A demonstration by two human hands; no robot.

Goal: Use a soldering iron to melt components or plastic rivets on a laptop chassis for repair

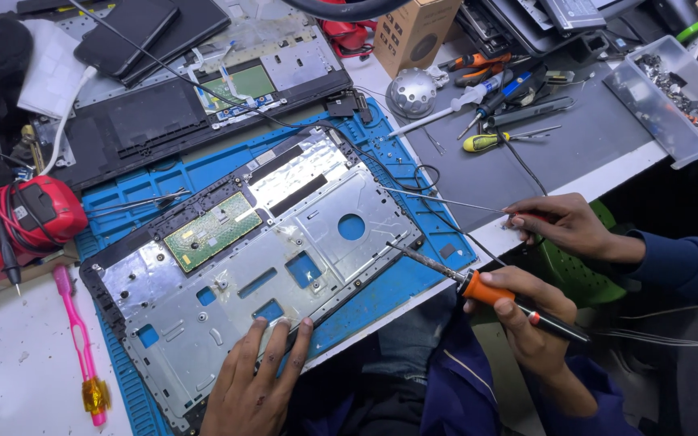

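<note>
— Since its metal back lies bared on the blue mat (163, 173), how far is the laptop palmrest panel (284, 242) worked?

— Stripped, it seems; only its right edge is being touched by the soldering iron (486, 289).

— The hands?

— The panel is pressed by the left hand (252, 379), fingers spread flat; the iron is clasped, slanted, in the right hand (531, 319).
</note>
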